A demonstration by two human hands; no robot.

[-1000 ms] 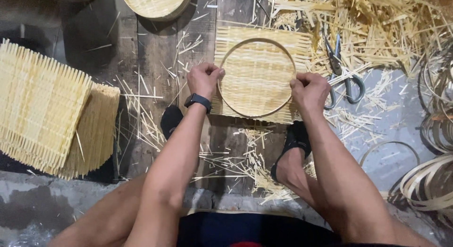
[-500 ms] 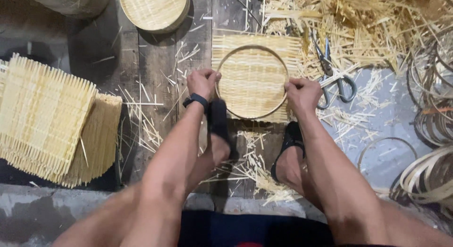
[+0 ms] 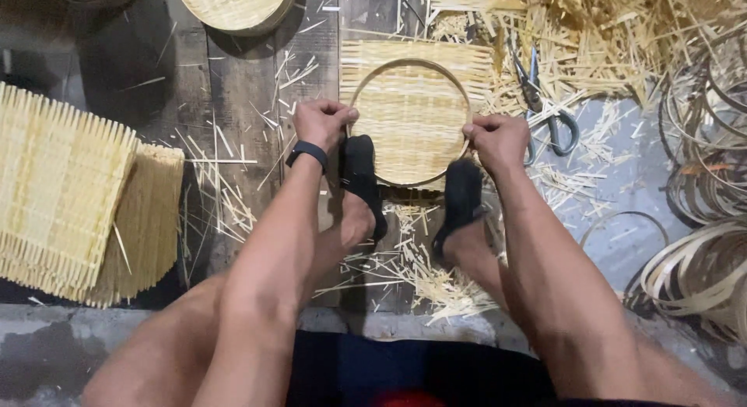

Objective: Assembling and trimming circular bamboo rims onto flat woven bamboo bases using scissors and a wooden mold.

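The left hand [image 3: 320, 123] and right hand [image 3: 496, 140] are each squeezing one side of a thin round bamboo hoop [image 3: 410, 181], lying on a square pale woven bamboo mat [image 3: 412, 111] on the floor.

Dark plank floor [image 3: 233, 103], woven mats [image 3: 70, 197] (stacked at one side), scissors [image 3: 545, 103], bamboo scraps [image 3: 420, 275], coiled strips [image 3: 700, 275]

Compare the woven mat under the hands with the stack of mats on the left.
The woven mat lies flat and single, with a round hoop on it, gripped by left hand and right hand. The stack of mats is many-layered, hoopless and untouched. Both are pale bamboo weave.
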